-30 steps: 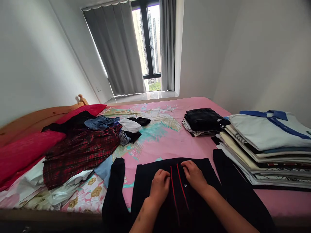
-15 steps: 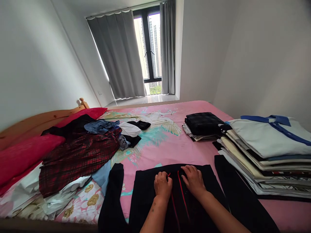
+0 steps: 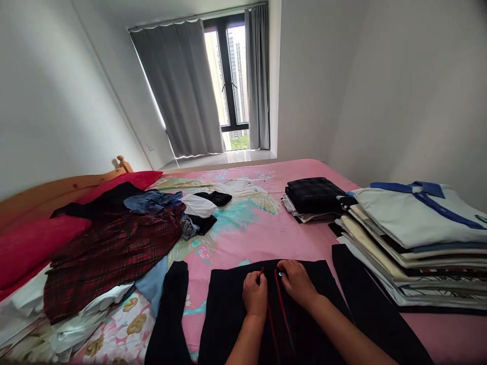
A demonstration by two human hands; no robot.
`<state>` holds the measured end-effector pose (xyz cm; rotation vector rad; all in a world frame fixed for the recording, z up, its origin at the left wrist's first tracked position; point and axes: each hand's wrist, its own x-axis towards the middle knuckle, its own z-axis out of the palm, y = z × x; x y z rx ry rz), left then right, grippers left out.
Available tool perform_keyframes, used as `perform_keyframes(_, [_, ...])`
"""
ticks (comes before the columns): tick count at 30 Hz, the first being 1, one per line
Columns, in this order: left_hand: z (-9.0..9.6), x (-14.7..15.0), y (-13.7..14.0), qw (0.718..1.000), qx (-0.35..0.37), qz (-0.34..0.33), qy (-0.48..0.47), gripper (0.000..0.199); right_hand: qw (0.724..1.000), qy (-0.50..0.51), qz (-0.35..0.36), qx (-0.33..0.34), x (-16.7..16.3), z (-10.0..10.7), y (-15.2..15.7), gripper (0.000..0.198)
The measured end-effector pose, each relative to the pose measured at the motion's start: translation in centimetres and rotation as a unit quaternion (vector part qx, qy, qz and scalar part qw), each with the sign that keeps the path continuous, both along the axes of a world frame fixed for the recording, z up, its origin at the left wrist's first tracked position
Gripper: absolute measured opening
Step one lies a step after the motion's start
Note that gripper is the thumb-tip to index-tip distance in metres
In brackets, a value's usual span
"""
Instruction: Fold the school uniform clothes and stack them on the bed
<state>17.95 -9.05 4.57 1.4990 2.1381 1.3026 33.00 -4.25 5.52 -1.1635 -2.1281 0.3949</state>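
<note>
Two-handedly spanning the lengthwise opening [image 3: 275, 305] of the black shirt [image 3: 222, 304], underneath on the bed [image 3: 262, 234]: pinching one red edge [image 3: 261, 272] with left hand [image 3: 254, 296], apparently the other, by a button [image 3: 280, 274], with right hand [image 3: 298, 280].

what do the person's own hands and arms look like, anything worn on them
The left hand and right hand are bare, without gloves. The forearms show no sleeve, watch or bracelet where they are in view. No ring can be made out.
</note>
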Motion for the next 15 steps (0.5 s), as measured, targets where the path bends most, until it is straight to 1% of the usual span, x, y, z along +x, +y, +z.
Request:
perform_keyframes(2, [-0.7,0.2,-0.1,1.0,-0.004,-0.008,0.002,0.019,1.0,0.012,0.012,-0.013,0.3,-0.9,0.0,0.033])
perform_keyframes(3, [-1.0,0.3,-0.2,1.0,-0.005,-0.012,0.003,0.017,1.0,0.017,0.015,-0.015,0.4,-1.3,-0.1,0.033])
perform_keyframes(5, [-1.3,0.3,-0.3,1.0,-0.005,-0.018,0.004,0.015,1.0,0.017,0.014,-0.018,0.7,-1.8,0.0,0.029])
perform_keyframes(8, [-1.5,0.2,-0.2,1.0,-0.006,-0.023,0.002,0.011,1.0,-0.009,0.018,-0.017,1.0,-1.9,0.3,0.023])
perform_keyframes(11, [-1.5,0.2,-0.2,1.0,-0.008,-0.022,-0.006,0.012,0.998,-0.06,0.024,0.013,1.2,-2.0,0.7,0.016])
perform_keyframes(13, [-1.4,0.1,-0.3,1.0,-0.008,-0.024,-0.014,0.012,0.995,-0.086,0.012,0.039,1.1,-2.0,0.7,0.015])
perform_keyframes(15, [-1.3,0.1,-0.4,0.999,-0.009,-0.025,-0.026,0.011,0.993,-0.091,-0.001,0.069,0.9,-1.8,0.6,0.015])
